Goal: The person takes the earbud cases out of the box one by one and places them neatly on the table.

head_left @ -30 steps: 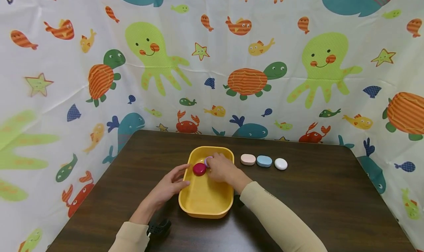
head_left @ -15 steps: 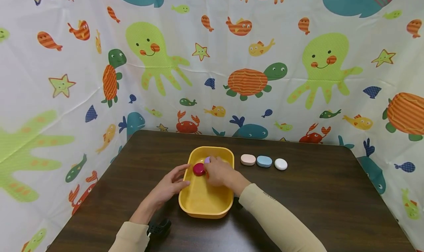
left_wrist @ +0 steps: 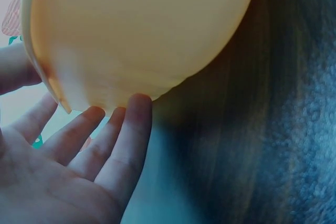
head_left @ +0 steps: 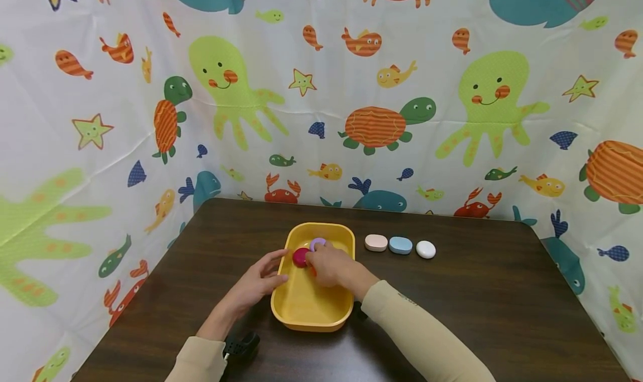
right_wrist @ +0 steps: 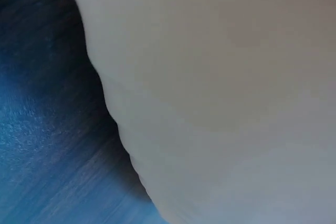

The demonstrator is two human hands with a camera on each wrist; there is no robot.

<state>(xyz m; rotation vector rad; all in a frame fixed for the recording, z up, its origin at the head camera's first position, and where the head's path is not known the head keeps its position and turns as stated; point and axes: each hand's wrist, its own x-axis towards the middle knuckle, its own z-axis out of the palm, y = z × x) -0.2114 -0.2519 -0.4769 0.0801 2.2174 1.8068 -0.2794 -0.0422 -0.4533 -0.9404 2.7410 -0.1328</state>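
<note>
A yellow plastic tub [head_left: 312, 309] stands on the table. Its far half holds a dark pink round piece [head_left: 300, 257] and, behind that, a lilac piece [head_left: 315, 243], partly covered by my right hand. My right hand [head_left: 334, 264] reaches in over the tub's right rim with bent fingers. They pinch a small orange piece [head_left: 313, 271], mostly hidden below them. My left hand [head_left: 261, 276] is at the tub's left side. In the left wrist view, its fingers [left_wrist: 123, 150] are nearly straight, and fingertips touch the tub's outer wall [left_wrist: 142, 35]. The right wrist view shows mostly a pale, blurred surface.
Right of the tub, a pale pink oval piece [head_left: 376, 243], a light blue one [head_left: 400, 245] and a white round one [head_left: 426, 249] lie in a row on the dark wooden table [head_left: 482, 292]. A sea-animal curtain [head_left: 321, 91] hangs behind the table.
My right hand has shifted slightly toward me and off the lilac piece, which shows more. An orange piece has come into sight beneath its fingers. My left hand has stayed in place.
</note>
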